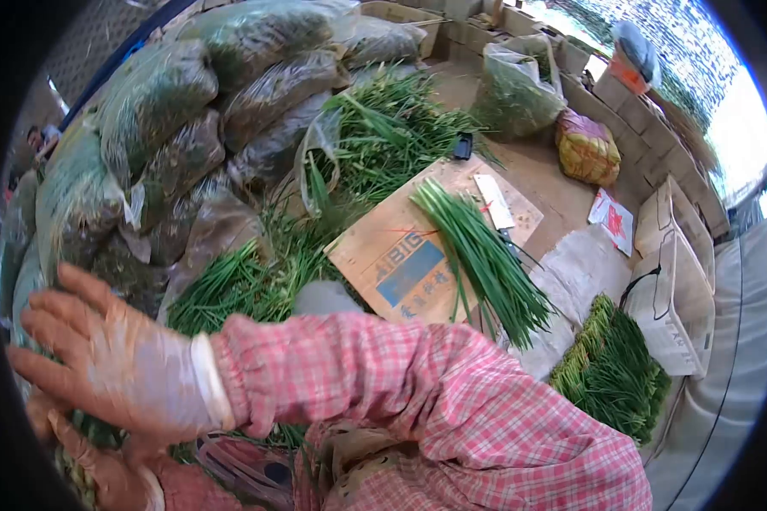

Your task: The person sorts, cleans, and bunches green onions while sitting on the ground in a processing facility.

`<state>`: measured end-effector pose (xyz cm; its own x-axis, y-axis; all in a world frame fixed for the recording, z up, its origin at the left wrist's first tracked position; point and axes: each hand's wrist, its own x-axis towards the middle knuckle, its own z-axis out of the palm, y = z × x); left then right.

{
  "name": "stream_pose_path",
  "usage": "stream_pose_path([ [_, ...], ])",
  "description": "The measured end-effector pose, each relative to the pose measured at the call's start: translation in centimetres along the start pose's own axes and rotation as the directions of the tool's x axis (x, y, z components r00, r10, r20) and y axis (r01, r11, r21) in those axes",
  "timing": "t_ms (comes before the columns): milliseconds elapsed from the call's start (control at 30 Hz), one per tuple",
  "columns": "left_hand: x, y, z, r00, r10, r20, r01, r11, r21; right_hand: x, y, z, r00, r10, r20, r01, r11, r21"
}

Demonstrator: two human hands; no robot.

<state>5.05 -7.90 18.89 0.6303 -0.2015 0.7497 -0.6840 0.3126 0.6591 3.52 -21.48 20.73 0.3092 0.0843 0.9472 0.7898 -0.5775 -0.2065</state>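
Observation:
My right hand (115,358), in a pale, dirt-stained glove, reaches across to the far left. Its fingers are spread and nothing is in them. Below it, at the lower left edge, my left hand (111,473) is partly covered by the right; its fingers are bent around green stalks (83,481), mostly hidden. A bundle of long green stalks (486,255) lies across a cardboard-covered board (366,255) in front of me. A cleaver (494,202) rests on the board beside the bundle, and a small black object (463,146) sits at its back edge.
Loose greens (392,128) are heaped behind and left of the board. Stuffed plastic bags (162,111) pile up at the left. Rightward are a neat stack of greens (614,366), white crates (673,298), a yellow-red bag (586,149) and a clear bag (520,89). A person (44,140) is far left.

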Motion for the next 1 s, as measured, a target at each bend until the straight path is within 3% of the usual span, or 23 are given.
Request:
stream_pose_path([
  [133,4.0,2.2,9.0,0.991,0.039,0.128,0.016,0.915,-0.404,0.8,0.3,-10.1,0.994,-0.029,0.104,0.058,0.956,-0.289],
  [200,5.4,2.5,14.5,0.969,-0.040,0.245,0.183,0.781,-0.598,0.2,-0.1,-16.1,0.953,0.166,0.255,-0.058,0.922,-0.383],
  [267,6.1,0.5,19.3,0.935,-0.134,0.329,0.340,0.609,-0.717,-1.4,-1.0,-20.9,0.893,0.368,0.260,-0.219,0.858,-0.464],
  [300,5.5,-0.6,22.3,0.922,-0.182,0.340,0.382,0.557,-0.738,-2.4,-1.5,-23.1,0.831,0.496,0.253,-0.336,0.808,-0.484],
  [333,4.3,-2.0,25.2,0.906,-0.238,0.350,0.423,0.504,-0.753,-3.5,-2.1,-25.2,0.694,0.673,0.255,-0.536,0.719,-0.442],
  [367,2.6,-4.0,27.6,0.831,-0.296,0.472,0.556,0.399,-0.729,-4.9,-2.3,-26.8,0.532,0.822,0.205,-0.698,0.562,-0.444],
  [400,0.8,-4.3,30.0,0.720,-0.426,0.548,0.660,0.176,-0.730,-6.6,-2.4,-28.2,0.337,0.928,0.158,-0.818,0.371,-0.438],
  [433,-0.7,-6.3,32.6,0.540,-0.514,0.667,0.760,-0.042,-0.648,-9.5,-1.9,-29.3,0.372,0.922,0.108,-0.818,0.381,-0.431],
  [467,-2.9,-7.7,34.5,0.473,-0.522,0.710,0.774,-0.140,-0.618,-13.0,-1.0,-30.0,0.421,0.904,0.076,-0.809,0.412,-0.420],
  [500,-5.4,-9.8,36.3,0.348,-0.556,0.755,0.788,-0.262,-0.557,-16.5,-0.1,-30.7,0.467,0.883,0.044,-0.797,0.442,-0.412],
  [533,-7.5,-11.9,37.4,0.220,-0.573,0.790,0.781,-0.381,-0.494,-19.5,0.6,-30.7,0.451,0.892,0.002,-0.822,0.416,-0.389],
  [567,-8.9,-13.3,37.3,0.246,-0.562,0.790,0.790,-0.355,-0.499,-22.4,1.3,-30.8,0.434,0.900,-0.040,-0.845,0.391,-0.364],
  [633,-12.3,-18.3,37.8,0.311,-0.635,0.707,0.752,-0.290,-0.592,-25.9,2.6,-30.4,0.226,0.964,-0.139,-0.934,0.173,-0.314],
  [700,-15.6,-25.4,36.9,0.537,-0.743,0.400,0.826,0.370,-0.425,-27.9,4.8,-29.8,0.047,0.978,-0.201,-0.946,-0.020,-0.322],
  [733,-16.5,-27.8,36.2,0.672,-0.693,0.261,0.741,0.636,-0.217,-28.3,5.8,-29.6,0.020,0.973,-0.231,-0.939,-0.061,-0.340],
  [767,-17.0,-29.2,35.6,0.754,-0.529,0.389,0.500,0.847,0.183,-28.5,7.1,-29.3,0.001,0.968,-0.253,-0.928,-0.093,-0.361],
  [800,-17.4,-30.2,34.5,0.724,-0.407,0.557,0.099,0.860,0.500,-28.8,8.4,-28.9,-0.019,0.964,-0.263,-0.915,-0.123,-0.385],
  [833,-17.7,-31.3,33.0,0.595,-0.373,0.712,-0.354,0.674,0.648,-30.4,9.8,-28.5,0.070,0.946,-0.318,-0.847,-0.112,-0.520],
  [867,-16.6,-30.8,32.4,0.469,-0.512,0.720,-0.204,0.730,0.652,-30.8,10.8,-27.9,0.149,0.929,-0.338,-0.784,-0.098,-0.614],
  [900,-15.1,-29.2,32.5,0.332,-0.632,0.701,-0.037,0.734,0.679,-31.8,11.8,-27.6,0.297,0.905,-0.305,-0.704,-0.008,-0.710],
  [933,-14.0,-26.8,31.8,0.407,-0.590,0.697,-0.010,0.760,0.650,-32.6,12.9,-27.2,0.531,0.813,-0.241,-0.547,0.111,-0.830],
  [967,-15.4,-27.5,31.7,0.374,-0.636,0.675,0.129,0.756,0.641,-32.7,13.6,-26.6,0.302,0.908,-0.289,-0.642,-0.031,-0.766],
  [1000,-15.3,-28.4,32.5,0.189,-0.682,0.706,0.004,0.720,0.694,-31.7,14.2,-25.5,0.136,0.939,-0.315,-0.490,-0.212,-0.845],
])
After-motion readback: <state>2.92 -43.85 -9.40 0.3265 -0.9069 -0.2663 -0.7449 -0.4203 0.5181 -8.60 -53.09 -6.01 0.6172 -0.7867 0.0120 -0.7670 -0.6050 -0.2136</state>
